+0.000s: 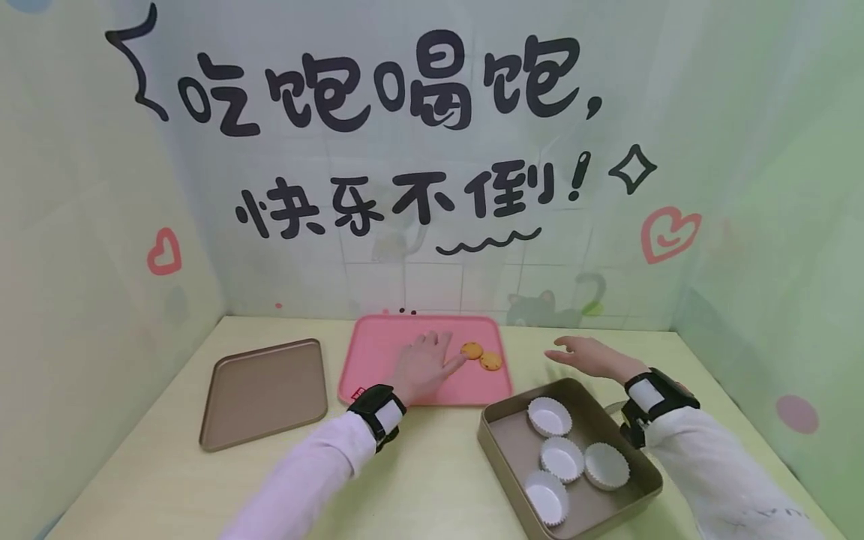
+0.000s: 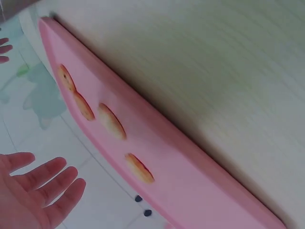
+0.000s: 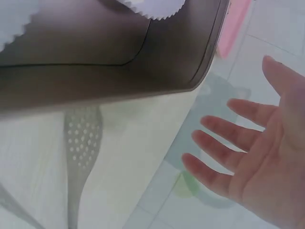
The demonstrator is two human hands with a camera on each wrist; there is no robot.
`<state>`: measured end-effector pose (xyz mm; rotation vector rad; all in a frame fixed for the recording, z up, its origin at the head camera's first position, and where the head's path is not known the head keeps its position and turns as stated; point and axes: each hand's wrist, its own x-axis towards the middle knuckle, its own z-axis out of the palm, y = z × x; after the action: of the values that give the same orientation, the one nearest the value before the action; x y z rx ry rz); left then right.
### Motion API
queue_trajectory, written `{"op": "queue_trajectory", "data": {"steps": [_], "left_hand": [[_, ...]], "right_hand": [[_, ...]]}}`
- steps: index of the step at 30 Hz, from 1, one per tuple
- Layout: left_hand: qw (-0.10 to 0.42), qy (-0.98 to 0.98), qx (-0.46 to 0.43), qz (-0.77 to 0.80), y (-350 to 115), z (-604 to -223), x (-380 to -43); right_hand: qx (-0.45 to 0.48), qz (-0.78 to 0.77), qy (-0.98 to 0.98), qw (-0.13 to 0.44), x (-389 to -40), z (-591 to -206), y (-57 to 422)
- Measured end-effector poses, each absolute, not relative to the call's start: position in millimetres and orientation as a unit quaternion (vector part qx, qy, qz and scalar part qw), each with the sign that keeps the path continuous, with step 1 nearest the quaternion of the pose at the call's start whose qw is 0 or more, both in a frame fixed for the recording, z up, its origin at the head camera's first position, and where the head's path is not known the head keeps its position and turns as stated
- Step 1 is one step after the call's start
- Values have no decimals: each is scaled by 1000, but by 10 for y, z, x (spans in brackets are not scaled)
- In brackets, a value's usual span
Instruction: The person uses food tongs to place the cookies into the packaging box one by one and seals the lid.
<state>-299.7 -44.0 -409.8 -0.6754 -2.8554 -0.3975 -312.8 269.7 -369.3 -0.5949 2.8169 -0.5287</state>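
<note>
Over the pink tray (image 1: pixel 378 367), my left hand (image 1: pixel 424 369) hovers with its fingers spread, holding nothing. Two round golden cookies (image 1: pixel 472 350) lie at the tray's right side, just past the thumb. In the left wrist view, more cookies (image 2: pixel 113 120) show on the tray, which the hand hides from the head camera. My right hand (image 1: pixel 594 356) is in the air behind the deep brown baking pan (image 1: pixel 502 457), fingers extended and palm bare in the right wrist view. White fluted paper cups (image 1: pixel 562 459), several of them, stand inside the pan.
A shallow brown baking tray (image 1: pixel 266 394) lies on the table at the left. Beside the deep pan's right wall is a grey utensil with a perforated head (image 3: pixel 83 138), mostly hidden from the head view. Printed walls (image 1: pixel 432 285) enclose the table's back and sides.
</note>
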Motion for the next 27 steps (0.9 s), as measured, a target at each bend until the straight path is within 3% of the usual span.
{"op": "queue_trajectory", "data": {"steps": [12, 27], "left_hand": [[37, -946, -302, -112, -25, -4256, -2698], [95, -937, -330, -70, 120, -4325, -2584]], "right_hand": [[-214, -185, 948, 148, -2925, -3798, 2891], [-285, -186, 935, 95, -2917, -3963, 2976]]}}
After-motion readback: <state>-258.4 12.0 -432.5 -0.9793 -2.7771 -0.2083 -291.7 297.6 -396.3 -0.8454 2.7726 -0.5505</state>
